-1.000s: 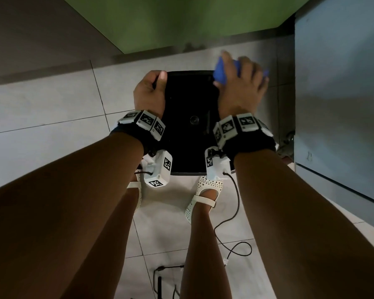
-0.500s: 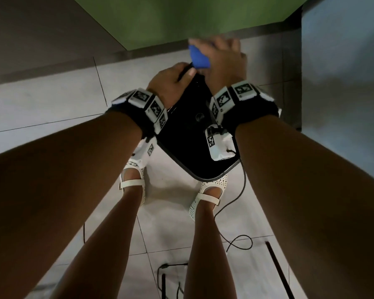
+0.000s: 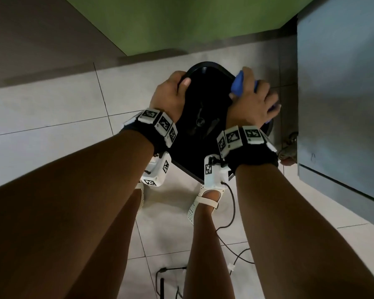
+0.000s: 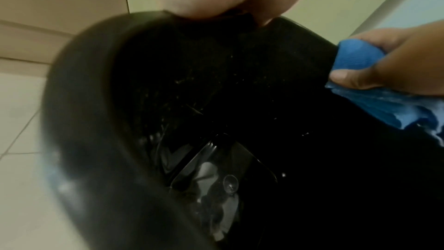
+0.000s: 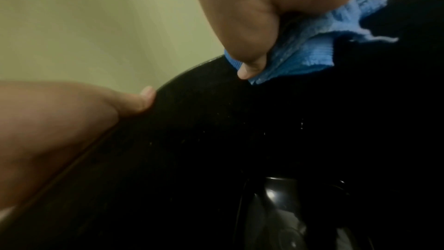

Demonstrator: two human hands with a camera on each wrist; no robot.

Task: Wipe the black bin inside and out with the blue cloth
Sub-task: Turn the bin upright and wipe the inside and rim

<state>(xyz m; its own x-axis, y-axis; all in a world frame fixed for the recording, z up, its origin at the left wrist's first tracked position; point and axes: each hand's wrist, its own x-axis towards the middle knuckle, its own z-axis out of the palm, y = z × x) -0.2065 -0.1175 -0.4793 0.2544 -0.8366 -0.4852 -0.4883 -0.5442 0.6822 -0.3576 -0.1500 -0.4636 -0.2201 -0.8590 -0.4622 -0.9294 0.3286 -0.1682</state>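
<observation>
The black bin [image 3: 205, 100] stands on the tiled floor between my hands, its open mouth facing up; its glossy bottom shows in the left wrist view [image 4: 216, 174]. My left hand [image 3: 171, 96] grips the rim on the left, thumb over the edge into the bin. My right hand [image 3: 253, 100] holds the blue cloth [image 3: 238, 85] folded over the right rim, thumb pressing it on the inner wall and fingers outside. The blue cloth [image 5: 310, 48] [image 4: 374, 90] lies bunched on the rim in both wrist views.
A green wall [image 3: 181, 24] rises just behind the bin and a grey-blue cabinet [image 3: 341, 93] stands close on the right. My feet in white sandals [image 3: 203, 201] are near the bin's front edge. Black cables [image 3: 231, 223] trail on the floor tiles.
The bin has turned between my hands. My right hand and the cloth have moved from the far rim round to the right rim. The left hand still grips the left rim.
</observation>
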